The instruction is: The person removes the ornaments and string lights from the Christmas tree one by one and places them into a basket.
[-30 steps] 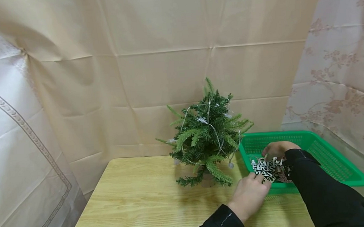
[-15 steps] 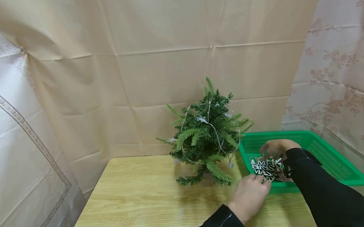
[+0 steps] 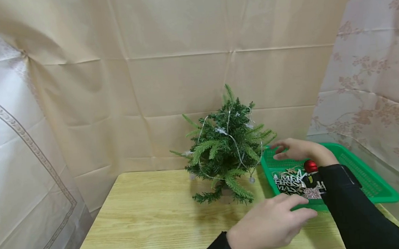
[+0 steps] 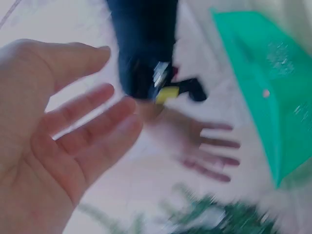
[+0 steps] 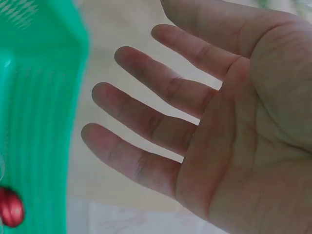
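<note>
My right hand (image 3: 298, 149) hovers over the back left of a green plastic basket (image 3: 367, 179), fingers loosely spread toward the tree. In the right wrist view its palm (image 5: 243, 141) shows bare. My left hand (image 3: 270, 223) is in front of the basket's near rim, thumb and fingers apart; nothing lies in it in the left wrist view. Inside the basket are a silvery "Merry Christmas" letter ornament (image 3: 290, 181), a shiny red ball ornament (image 3: 310, 166) and a pinkish glittery piece (image 3: 312, 193). The right sleeve covers part of the contents.
A small artificial Christmas tree (image 3: 228, 149) stands left of the basket, wound with a light string (image 3: 236, 147) bearing snowflake shapes. Both are on a wooden table (image 3: 150, 215). A beige cloth (image 3: 182, 64) hangs behind, with patterned cloths on either side.
My right hand has lifted from the basket's contents and shifted left and back, uncovering the red ball. My left hand has let go of the near rim, drawn toward me and spread its fingers.
</note>
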{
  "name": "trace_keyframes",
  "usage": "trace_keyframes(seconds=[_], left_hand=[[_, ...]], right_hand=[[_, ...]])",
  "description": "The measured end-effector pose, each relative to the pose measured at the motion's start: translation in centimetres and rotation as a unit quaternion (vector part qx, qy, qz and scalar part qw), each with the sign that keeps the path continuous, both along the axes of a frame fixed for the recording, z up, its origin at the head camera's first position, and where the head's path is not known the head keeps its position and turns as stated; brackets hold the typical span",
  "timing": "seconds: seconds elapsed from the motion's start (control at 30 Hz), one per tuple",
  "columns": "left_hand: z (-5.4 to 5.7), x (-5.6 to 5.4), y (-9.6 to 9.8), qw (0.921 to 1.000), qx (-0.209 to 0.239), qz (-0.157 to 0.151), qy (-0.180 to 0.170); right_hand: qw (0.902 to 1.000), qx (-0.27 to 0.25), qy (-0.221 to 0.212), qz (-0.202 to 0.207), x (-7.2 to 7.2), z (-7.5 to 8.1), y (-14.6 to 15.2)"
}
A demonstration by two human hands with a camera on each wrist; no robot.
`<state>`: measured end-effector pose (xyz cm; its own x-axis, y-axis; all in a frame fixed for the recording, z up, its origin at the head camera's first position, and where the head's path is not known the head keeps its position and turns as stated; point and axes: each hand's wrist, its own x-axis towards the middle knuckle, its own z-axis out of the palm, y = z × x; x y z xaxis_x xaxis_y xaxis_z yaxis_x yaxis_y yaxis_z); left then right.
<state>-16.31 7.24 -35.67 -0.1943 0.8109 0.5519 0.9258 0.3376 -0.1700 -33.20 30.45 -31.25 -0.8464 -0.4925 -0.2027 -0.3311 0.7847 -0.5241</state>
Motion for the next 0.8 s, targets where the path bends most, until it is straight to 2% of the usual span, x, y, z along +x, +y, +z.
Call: trace_keyframes(seconds=[0.1, 0.2, 0.3, 0.43, 0.6, 0.8], left_hand=[[1.1, 0.2, -1.9, 0.9984, 0.053, -0.014, 0.012], [1.9, 0.2, -3.9, 0.9948, 0.092, -0.002, 0.043], [2.4, -0.1, -6.2, 0.9889, 0.136, 0.009, 0.060], [2.6, -0.5, -9.1, 0.9783, 0.201, 0.020, 0.046], [2.7, -1.0, -12.0, 0.9643, 0.260, 0.045, 0.014], [1.9, -1.8, -14.3, 0.9388, 0.334, 0.082, -0.004]], right_hand=[[0.9976, -0.023, 0.065, 0.008, 1.7, 0.4, -0.8], [0.9916, -0.050, 0.119, -0.007, 3.5, 0.5, -1.4], [0.9816, -0.073, 0.168, -0.052, 5.3, 0.4, -1.9], [0.9616, -0.106, 0.218, -0.129, 7.9, 0.0, -2.5], [0.9389, -0.168, 0.245, -0.174, 10.8, -0.8, -3.5], [0.9161, -0.258, 0.255, -0.170, 12.4, -2.2, -5.3]])
